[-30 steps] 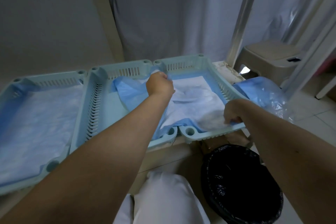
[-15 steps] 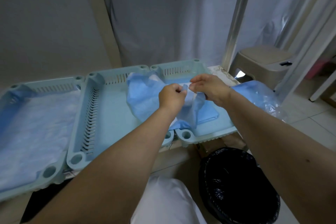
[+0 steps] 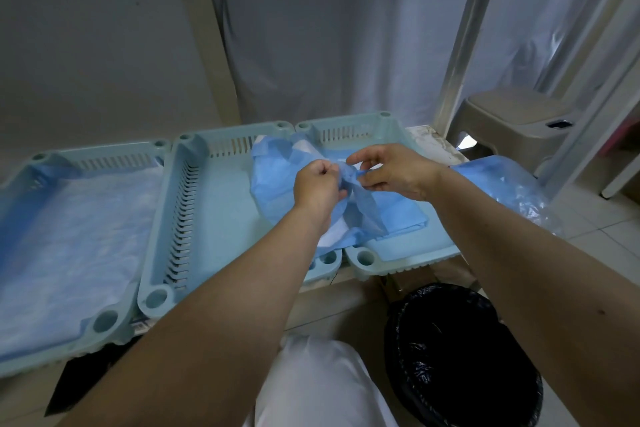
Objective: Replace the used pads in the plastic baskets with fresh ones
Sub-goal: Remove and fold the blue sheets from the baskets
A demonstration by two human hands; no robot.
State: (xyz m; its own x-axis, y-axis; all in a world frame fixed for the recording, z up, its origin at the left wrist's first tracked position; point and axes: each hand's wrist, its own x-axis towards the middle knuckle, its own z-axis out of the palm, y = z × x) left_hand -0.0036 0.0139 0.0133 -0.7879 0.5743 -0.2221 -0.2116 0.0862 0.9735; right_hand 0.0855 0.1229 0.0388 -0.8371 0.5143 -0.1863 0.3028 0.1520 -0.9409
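Note:
Three pale green plastic baskets stand side by side on a low counter. The left basket (image 3: 104,321) holds a flat blue pad (image 3: 69,239). The middle basket (image 3: 214,218) shows its bare floor. A crumpled blue and white pad (image 3: 277,180) is gathered up over the seam between the middle basket and the right basket (image 3: 408,253). My left hand (image 3: 317,185) grips a bunch of this pad in a fist. My right hand (image 3: 391,172) pinches the pad's edge just beside it. Another folded blue layer (image 3: 398,215) lies on the right basket's floor.
A bin lined with a black bag (image 3: 460,357) stands on the floor below the right basket. A clear plastic pack of blue pads (image 3: 509,184) lies to the right of the baskets. A beige plastic stool (image 3: 512,121) sits behind it. Grey curtain hangs behind.
The pad lay spread across the middle and right baskets with my hands far apart on its corners. My hands have come together and bunched it up above the baskets.

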